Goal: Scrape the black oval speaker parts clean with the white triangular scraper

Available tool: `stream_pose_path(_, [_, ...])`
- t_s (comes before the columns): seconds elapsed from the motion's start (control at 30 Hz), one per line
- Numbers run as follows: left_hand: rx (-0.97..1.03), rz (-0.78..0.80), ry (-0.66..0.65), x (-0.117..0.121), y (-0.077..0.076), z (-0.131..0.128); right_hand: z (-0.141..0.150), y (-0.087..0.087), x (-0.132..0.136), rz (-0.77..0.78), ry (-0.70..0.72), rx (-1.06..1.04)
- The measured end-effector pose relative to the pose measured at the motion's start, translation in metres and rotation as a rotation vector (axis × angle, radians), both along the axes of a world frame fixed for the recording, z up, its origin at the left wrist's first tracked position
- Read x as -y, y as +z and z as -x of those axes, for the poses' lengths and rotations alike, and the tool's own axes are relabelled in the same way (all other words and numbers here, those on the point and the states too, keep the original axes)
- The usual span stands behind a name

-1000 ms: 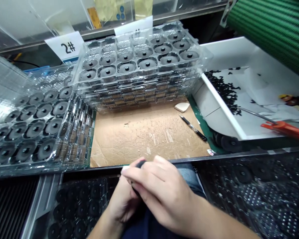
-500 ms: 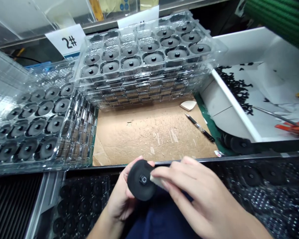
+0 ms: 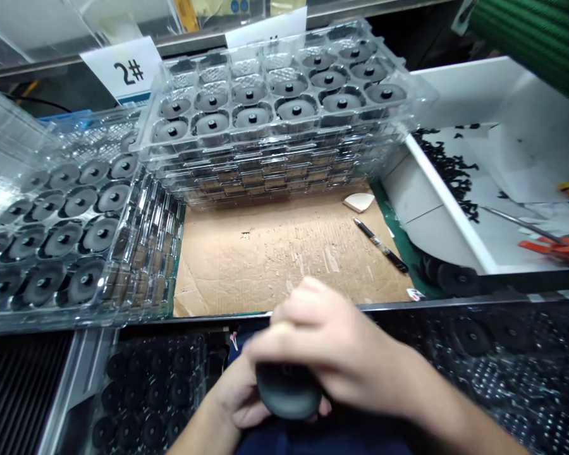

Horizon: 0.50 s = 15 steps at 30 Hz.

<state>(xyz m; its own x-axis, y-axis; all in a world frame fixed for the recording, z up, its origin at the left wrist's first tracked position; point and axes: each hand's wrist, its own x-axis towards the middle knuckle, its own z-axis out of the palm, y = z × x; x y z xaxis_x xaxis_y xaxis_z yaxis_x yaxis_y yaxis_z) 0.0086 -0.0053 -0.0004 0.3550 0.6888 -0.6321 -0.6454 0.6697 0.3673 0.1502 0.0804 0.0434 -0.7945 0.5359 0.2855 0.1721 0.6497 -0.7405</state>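
"Black disc (image 3: 288, 390) has dropped lower since then, hasn't it?"

"Yes, and tilted. Right hand (image 3: 327, 341) closes over it, left hand (image 3: 239, 395) cradles beneath: two-handed grip, keeping it near the body, clear of the plastic trays (image 3: 275, 136)."

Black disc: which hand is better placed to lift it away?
Probably the right hand: its fingers lie over the top of the black disc, with nothing above them. The left hand sits beneath the disc, supporting it, so it looks better left as the support.
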Motion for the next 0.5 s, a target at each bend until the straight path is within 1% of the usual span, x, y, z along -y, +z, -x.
stream_pose_path(0.07, [0.18,0.016,-0.099,-0.005,-0.004,0.005,-0.008,-0.024,-0.014,0.126,-0.24,0.06])
stream_pose_path(0.1, [0.275,0.016,-0.119,-0.008,-0.006,0.008,-0.012,-0.04,-0.02,0.184,-0.359,0.099])
stream_pose_path(0.13, [0.352,0.009,-0.114,-0.01,-0.007,0.011,-0.015,-0.056,-0.025,0.224,-0.431,0.127])
stream_pose_path(0.17, [0.406,-0.004,-0.092,-0.011,-0.008,0.013,-0.018,-0.073,-0.027,0.248,-0.474,0.141])
stream_pose_path(0.23, [0.463,-0.035,-0.048,-0.012,-0.009,0.016,-0.02,-0.103,-0.024,0.252,-0.55,0.125])
stream_pose_path(0.3, [0.471,-0.06,-0.019,-0.011,-0.009,0.017,-0.018,-0.121,-0.013,0.235,-0.684,0.074])
stream_pose_path(0.33, [0.473,-0.071,-0.011,-0.011,-0.01,0.018,-0.016,-0.125,-0.005,0.226,-0.755,0.042])
stream_pose_path(0.4, [0.489,-0.092,-0.005,-0.01,-0.011,0.019,-0.013,-0.123,0.011,0.218,-0.853,-0.018])
stream_pose_path(0.43, [0.502,-0.103,-0.004,-0.01,-0.012,0.02,-0.013,-0.118,0.017,0.221,-0.869,-0.042])
stream_pose_path(0.5, [0.527,-0.127,0.0,-0.01,-0.014,0.022,-0.013,-0.105,0.028,0.235,-0.85,-0.073])
